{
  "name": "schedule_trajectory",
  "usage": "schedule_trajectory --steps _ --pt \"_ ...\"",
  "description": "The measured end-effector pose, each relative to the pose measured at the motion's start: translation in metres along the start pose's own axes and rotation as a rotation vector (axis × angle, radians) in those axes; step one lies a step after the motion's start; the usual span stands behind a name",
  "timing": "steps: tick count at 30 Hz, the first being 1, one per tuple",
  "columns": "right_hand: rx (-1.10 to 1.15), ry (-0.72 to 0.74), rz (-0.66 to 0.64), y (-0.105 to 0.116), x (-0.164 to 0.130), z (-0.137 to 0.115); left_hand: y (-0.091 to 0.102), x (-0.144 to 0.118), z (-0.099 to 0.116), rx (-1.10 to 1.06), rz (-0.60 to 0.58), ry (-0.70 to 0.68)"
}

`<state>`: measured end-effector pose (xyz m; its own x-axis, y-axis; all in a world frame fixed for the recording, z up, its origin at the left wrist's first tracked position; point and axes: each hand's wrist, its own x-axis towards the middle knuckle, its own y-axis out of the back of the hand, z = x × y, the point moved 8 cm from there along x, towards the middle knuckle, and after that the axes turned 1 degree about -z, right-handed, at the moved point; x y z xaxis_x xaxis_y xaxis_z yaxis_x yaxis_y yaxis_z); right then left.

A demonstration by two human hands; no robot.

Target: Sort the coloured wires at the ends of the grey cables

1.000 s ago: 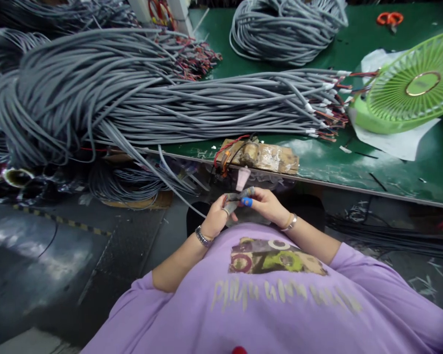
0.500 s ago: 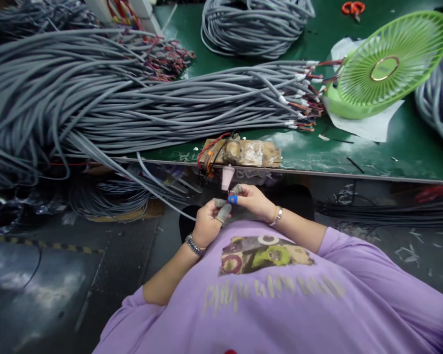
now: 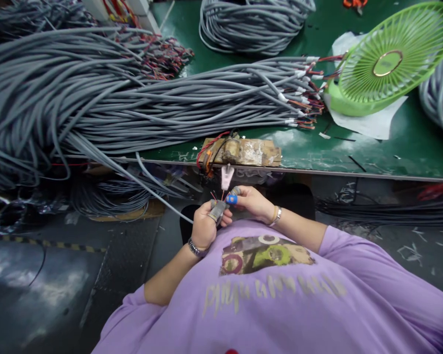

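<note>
My left hand (image 3: 205,221) has its grip closed on a grey cable (image 3: 158,197); thin red wires fan out bare from the cable's end. My right hand (image 3: 251,201) pinches those wires at 3 o'clock. The cable hangs below the worktop (image 3: 391,147) edge, trailing off toward 10 o'clock.

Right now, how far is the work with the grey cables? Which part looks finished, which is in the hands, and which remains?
Looks done: the bundle on the table lies with stripped ends showing coloured wires.
In hand: the left hand grips one grey cable end, thin wires fanned out, while the right hand works at them below the small fixture.
Left: cannot be counted; more coils lie behind.
</note>
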<state>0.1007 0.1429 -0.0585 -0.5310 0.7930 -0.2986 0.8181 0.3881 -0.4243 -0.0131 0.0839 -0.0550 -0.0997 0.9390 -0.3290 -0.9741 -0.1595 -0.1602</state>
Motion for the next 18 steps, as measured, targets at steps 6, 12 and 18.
schedule_trajectory --steps 6,12,18 --pt "-0.026 0.044 -0.020 -0.004 -0.003 -0.005 0.004 -0.001 0.003 -0.071 0.075 -0.018" --pt "-0.047 0.008 -0.073 -0.005 -0.003 -0.002 0.008 -0.002 0.005 -0.097 0.099 -0.047" --pt "-0.060 0.002 -0.105 -0.011 -0.005 -0.003 0.008 -0.004 0.004 0.027 0.063 -0.122"
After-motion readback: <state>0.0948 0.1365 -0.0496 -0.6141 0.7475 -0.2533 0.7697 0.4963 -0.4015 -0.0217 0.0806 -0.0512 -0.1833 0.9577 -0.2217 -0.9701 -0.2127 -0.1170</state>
